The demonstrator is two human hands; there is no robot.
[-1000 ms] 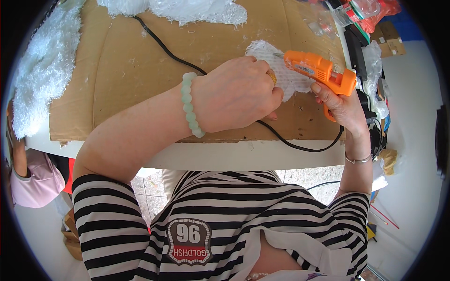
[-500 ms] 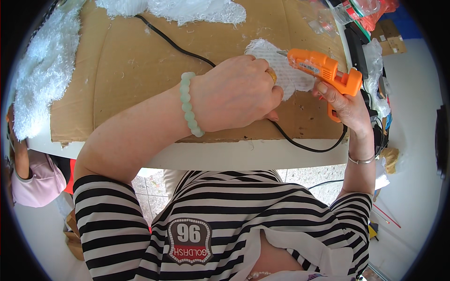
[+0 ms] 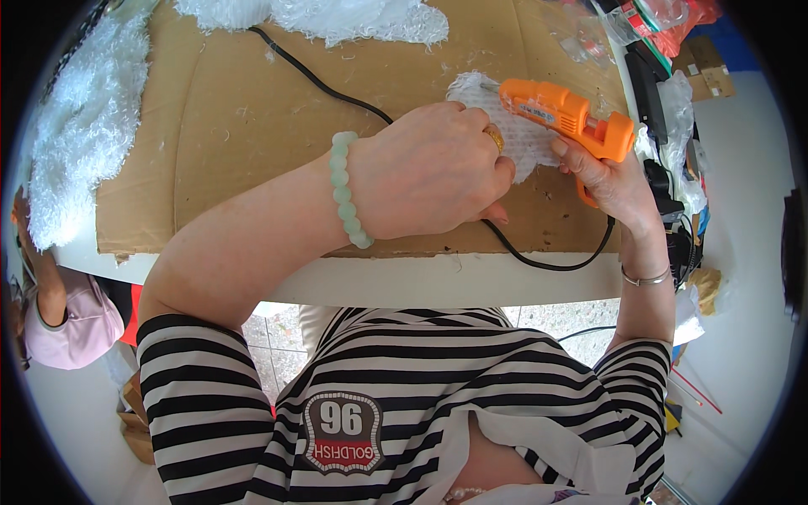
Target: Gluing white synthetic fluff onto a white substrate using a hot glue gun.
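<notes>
While right hand (image 3: 614, 181) grips orange glue gun (image 3: 566, 114), left hand (image 3: 429, 172) presses white fluffy piece (image 3: 526, 143) onto cardboard sheet (image 3: 227, 126).

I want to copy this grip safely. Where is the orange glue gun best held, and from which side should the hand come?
Grip the orange glue gun by its handle, coming from the right and slightly below, as the right hand does. The handle sticks out at the rear, away from the metal nozzle, which points left onto the white mesh piece under the left hand. The black cord trails from the handle end.

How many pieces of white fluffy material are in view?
3: one under the left hand by the glue gun, one along the cardboard's left edge, one at its top edge. More may lie out of frame.
</notes>
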